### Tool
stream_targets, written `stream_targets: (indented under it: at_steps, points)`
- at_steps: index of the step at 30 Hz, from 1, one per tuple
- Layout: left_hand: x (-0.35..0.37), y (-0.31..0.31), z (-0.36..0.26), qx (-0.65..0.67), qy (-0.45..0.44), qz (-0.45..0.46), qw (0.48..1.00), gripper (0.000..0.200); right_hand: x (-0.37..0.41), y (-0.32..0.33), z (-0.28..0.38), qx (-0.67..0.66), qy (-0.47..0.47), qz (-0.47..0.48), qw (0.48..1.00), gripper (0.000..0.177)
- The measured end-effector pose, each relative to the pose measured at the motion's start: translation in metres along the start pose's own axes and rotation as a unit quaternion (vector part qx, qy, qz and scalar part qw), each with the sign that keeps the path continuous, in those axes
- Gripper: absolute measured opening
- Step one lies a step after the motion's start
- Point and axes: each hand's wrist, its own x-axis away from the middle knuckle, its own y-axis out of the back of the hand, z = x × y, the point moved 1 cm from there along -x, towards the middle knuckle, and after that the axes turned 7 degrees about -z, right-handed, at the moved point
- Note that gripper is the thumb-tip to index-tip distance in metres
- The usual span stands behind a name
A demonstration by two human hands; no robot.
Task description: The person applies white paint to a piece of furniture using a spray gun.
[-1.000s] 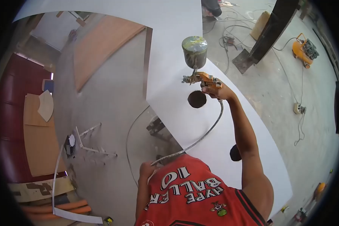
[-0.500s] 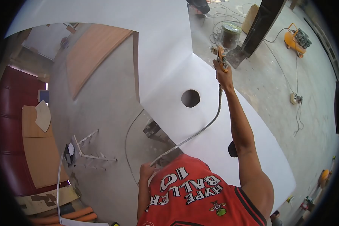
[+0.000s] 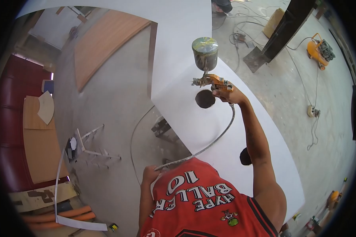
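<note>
My right hand [image 3: 230,94] is closed around an orange-handled spray gun [image 3: 213,82] with a paint-smeared cup [image 3: 205,55] upright on top. The gun hangs over a white panel [image 3: 174,75], close to a round hole [image 3: 205,98] in it. From the gun's handle an air hose [image 3: 223,132] curves down across the panel to my left hand [image 3: 149,173], which grips it by my waist. Part of the left hand's fingers is hidden. A second dark hole [image 3: 245,156] shows beside my right forearm.
A curved wooden board [image 3: 106,43] lies at the upper left. A dark post [image 3: 286,31] stands at the upper right, with an orange air compressor [image 3: 318,51] beyond it and cables on the floor. A small stand [image 3: 83,144] is at the left, near a red sofa [image 3: 16,118].
The spray gun in my right hand has swung left and toward me, from the panel's far right edge to above the hole. My left hand still holds the hose.
</note>
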Motion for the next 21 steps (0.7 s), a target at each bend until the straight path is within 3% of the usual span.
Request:
stream_targets:
  at_steps: [2, 8, 10, 13, 14, 16, 20, 21]
  points:
    - [0.001, -0.004, 0.009, 0.009, -0.054, -0.017, 0.998, 0.026, -0.004, 0.0, -0.004, 0.013, 0.011, -0.004, 1.0, 0.023]
    - [0.015, -0.001, 0.026, 0.082, -0.051, -0.03, 0.995, 0.029, -0.012, 0.011, -0.008, -0.015, 0.01, -0.238, 0.971, 0.021]
    - [0.022, 0.002, 0.025, 0.108, -0.03, -0.027, 0.993, 0.029, -0.019, 0.022, -0.016, -0.014, 0.019, -0.275, 0.961, 0.023]
    - [0.025, 0.007, 0.015, 0.162, -0.015, -0.049, 0.985, 0.028, -0.029, 0.039, -0.027, 0.018, 0.041, -0.42, 0.907, 0.033]
    - [0.027, 0.009, 0.011, 0.19, -0.017, -0.073, 0.979, 0.028, -0.035, 0.043, -0.036, 0.018, 0.041, -0.422, 0.905, 0.033]
    - [0.03, 0.012, 0.011, 0.189, -0.011, -0.074, 0.979, 0.029, -0.042, 0.045, -0.043, 0.013, 0.128, -0.48, 0.868, 0.034]
    - [0.035, 0.013, 0.018, 0.187, -0.012, -0.105, 0.977, 0.035, -0.023, 0.03, -0.028, 0.013, 0.062, -0.435, 0.898, 0.034]
    - [0.035, 0.013, 0.017, 0.187, -0.009, -0.108, 0.976, 0.035, -0.016, 0.024, -0.02, 0.0, 0.022, -0.378, 0.926, 0.031]
